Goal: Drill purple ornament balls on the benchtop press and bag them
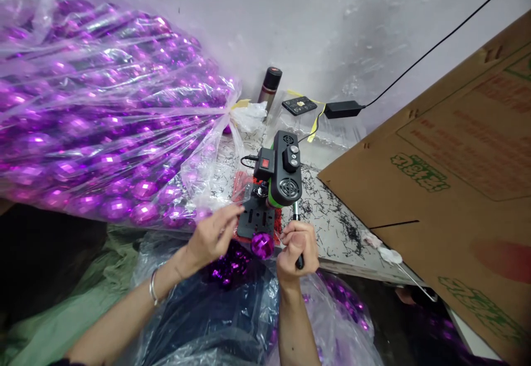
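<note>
My right hand (297,251) is wrapped round the black-gripped lever (299,260) of a small black bench machine (287,167). A shiny purple faceted ball (262,245) sits at the front edge of the machine's slotted black base plate (255,219), just left of my right fingers. A thin strand shows near those fingers; what holds the ball is unclear. My left hand (213,234), with a bracelet at the wrist, hovers left of the plate, thumb and fingers apart, and I see nothing in it. More purple pieces (230,266) lie in the lap below.
A big tied clear bag (103,117) of purple balls fills the left. A large cardboard box (448,178) stands right. Behind are a flask (270,87), a remote-like black pad (299,105) and a power adapter (343,109). Short black bits litter the tabletop (319,233).
</note>
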### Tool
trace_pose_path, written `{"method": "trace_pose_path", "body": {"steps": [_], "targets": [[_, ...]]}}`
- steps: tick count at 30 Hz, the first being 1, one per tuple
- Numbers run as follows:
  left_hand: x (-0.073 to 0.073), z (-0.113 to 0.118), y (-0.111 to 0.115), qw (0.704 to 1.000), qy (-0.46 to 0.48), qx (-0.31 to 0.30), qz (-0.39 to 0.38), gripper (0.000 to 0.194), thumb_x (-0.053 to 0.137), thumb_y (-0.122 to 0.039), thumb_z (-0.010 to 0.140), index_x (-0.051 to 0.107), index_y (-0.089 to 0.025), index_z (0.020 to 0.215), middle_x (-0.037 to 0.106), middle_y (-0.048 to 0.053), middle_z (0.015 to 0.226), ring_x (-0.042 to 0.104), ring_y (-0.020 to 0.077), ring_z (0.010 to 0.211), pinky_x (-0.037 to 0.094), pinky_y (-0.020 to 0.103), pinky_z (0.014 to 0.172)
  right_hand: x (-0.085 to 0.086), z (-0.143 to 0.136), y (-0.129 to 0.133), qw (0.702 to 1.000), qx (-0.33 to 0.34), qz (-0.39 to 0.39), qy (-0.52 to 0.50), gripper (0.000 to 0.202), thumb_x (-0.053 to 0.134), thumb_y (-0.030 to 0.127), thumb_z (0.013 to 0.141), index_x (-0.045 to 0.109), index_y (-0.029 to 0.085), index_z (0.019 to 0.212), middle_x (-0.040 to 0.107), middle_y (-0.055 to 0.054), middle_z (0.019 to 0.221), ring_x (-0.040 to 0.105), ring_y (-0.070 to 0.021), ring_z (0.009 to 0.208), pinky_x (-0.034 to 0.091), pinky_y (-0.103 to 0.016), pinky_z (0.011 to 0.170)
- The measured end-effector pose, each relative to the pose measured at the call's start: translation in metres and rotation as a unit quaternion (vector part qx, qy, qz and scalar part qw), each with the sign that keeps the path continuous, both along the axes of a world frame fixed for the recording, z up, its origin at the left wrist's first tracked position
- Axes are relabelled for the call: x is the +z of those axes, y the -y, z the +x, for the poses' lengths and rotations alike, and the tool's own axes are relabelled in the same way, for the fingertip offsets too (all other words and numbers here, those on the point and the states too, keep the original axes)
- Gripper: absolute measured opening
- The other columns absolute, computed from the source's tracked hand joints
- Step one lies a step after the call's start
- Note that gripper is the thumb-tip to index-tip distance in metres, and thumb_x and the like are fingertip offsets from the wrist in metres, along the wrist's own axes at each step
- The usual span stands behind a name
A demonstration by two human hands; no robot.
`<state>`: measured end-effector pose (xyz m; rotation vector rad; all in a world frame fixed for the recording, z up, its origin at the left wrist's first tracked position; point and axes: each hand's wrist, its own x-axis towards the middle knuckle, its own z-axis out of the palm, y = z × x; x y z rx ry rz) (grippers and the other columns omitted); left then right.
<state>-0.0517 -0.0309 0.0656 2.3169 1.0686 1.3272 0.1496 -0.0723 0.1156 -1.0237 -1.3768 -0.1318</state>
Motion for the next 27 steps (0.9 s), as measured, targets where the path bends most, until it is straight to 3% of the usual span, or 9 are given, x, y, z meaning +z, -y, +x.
{"method": "trace_pose_path", "body": {"steps": [3, 6, 9, 13, 16, 19, 22, 25, 27], "targets": [[0.035, 0.0, -0.096, 0.987, -0.078, 0.098, -0.101, 0.044, 0.043, -0.009, 0.109, 0.072, -0.016, 0.142, 0.082, 0.015, 0.128, 0.082, 0.025, 0.11, 0.068, 0.041, 0.103, -0.003, -0.002, 0.0, 1.0, -0.008, 0.006, -0.01, 0.038, 0.047, 0.011, 0.109, 0.056, 0.024, 0.075, 0.06, 0.002, 0.071, 0.063, -0.0139, 0.067, 0.046, -0.03, 0.061], [0.057, 0.008, -0.188, 0.911, -0.29, 0.199, -0.214, 0.042, 0.054, -0.001, 0.097, 0.075, -0.008, 0.133, 0.079, 0.023, 0.128, 0.077, 0.034, 0.122, 0.063, 0.046, 0.108, -0.004, -0.003, -0.001, 1.0, -0.007, 0.004, -0.003, 0.037, 0.046, 0.011, 0.109, 0.056, 0.023, 0.076, 0.062, 0.001, 0.073, 0.063, -0.0137, 0.068, 0.047, -0.03, 0.062], [0.062, 0.008, -0.231, 0.884, -0.342, 0.223, -0.229, 0.033, 0.063, -0.005, 0.095, 0.076, -0.003, 0.125, 0.075, 0.029, 0.131, 0.073, 0.0401, 0.125, 0.061, 0.05, 0.107, -0.004, -0.002, 0.0, 1.0, 0.0, 0.008, 0.013, 0.036, 0.045, 0.01, 0.11, 0.055, 0.024, 0.078, 0.06, 0.003, 0.072, 0.063, -0.013, 0.069, 0.047, -0.029, 0.063], [0.054, -0.009, -0.23, 0.878, -0.375, 0.207, -0.215, 0.026, 0.074, -0.018, 0.093, 0.077, -0.004, 0.115, 0.07, 0.03, 0.139, 0.07, 0.0427, 0.125, 0.059, 0.051, 0.105, -0.006, -0.001, -0.001, 1.0, -0.002, 0.009, 0.022, 0.035, 0.045, 0.009, 0.108, 0.055, 0.024, 0.079, 0.061, 0.002, 0.074, 0.061, -0.0133, 0.067, 0.047, -0.03, 0.063], [0.048, -0.027, -0.219, 0.871, -0.421, 0.161, -0.194, 0.022, 0.076, -0.017, 0.088, 0.08, -0.007, 0.107, 0.073, 0.028, 0.134, 0.068, 0.0449, 0.129, 0.058, 0.052, 0.108, -0.007, -0.001, 0.0, 1.0, 0.001, 0.006, 0.024, 0.033, 0.046, 0.009, 0.107, 0.057, 0.024, 0.08, 0.063, 0.001, 0.075, 0.061, -0.0142, 0.067, 0.047, -0.031, 0.063], [0.046, -0.041, -0.214, 0.864, -0.461, 0.111, -0.171, 0.028, 0.076, -0.013, 0.083, 0.08, -0.01, 0.11, 0.076, 0.026, 0.126, 0.07, 0.0438, 0.126, 0.056, 0.052, 0.111, -0.008, 0.0, 0.002, 1.0, 0.005, 0.001, 0.024, 0.033, 0.046, 0.009, 0.107, 0.057, 0.024, 0.08, 0.064, 0.001, 0.075, 0.061, -0.014, 0.067, 0.048, -0.031, 0.064], [0.05, -0.048, -0.211, 0.86, -0.467, 0.117, -0.168, 0.035, 0.075, -0.016, 0.085, 0.078, -0.008, 0.119, 0.075, 0.027, 0.12, 0.073, 0.0424, 0.12, 0.056, 0.051, 0.107, -0.009, 0.0, 0.003, 1.0, 0.004, -0.004, 0.024, 0.033, 0.045, 0.01, 0.107, 0.057, 0.024, 0.08, 0.064, 0.001, 0.075, 0.061, -0.0138, 0.066, 0.048, -0.031, 0.063], [0.06, -0.049, -0.202, 0.899, -0.367, 0.146, -0.191, 0.044, 0.075, -0.034, 0.094, 0.075, -0.013, 0.132, 0.076, 0.022, 0.127, 0.073, 0.0398, 0.121, 0.058, 0.048, 0.104, -0.009, 0.0, 0.004, 1.0, 0.003, -0.008, 0.027, 0.033, 0.044, 0.01, 0.108, 0.057, 0.024, 0.08, 0.064, 0.001, 0.074, 0.061, -0.0138, 0.065, 0.048, -0.03, 0.062], [0.066, -0.049, -0.187, 0.938, -0.197, 0.148, -0.245, 0.052, 0.076, -0.053, 0.096, 0.074, -0.018, 0.134, 0.078, 0.016, 0.127, 0.075, 0.036, 0.117, 0.059, 0.045, 0.102, -0.007, 0.0, 0.004, 1.0, 0.002, -0.005, 0.029, 0.034, 0.044, 0.01, 0.108, 0.056, 0.024, 0.079, 0.062, 0.002, 0.072, 0.061, -0.0136, 0.065, 0.048, -0.03, 0.061]]}}
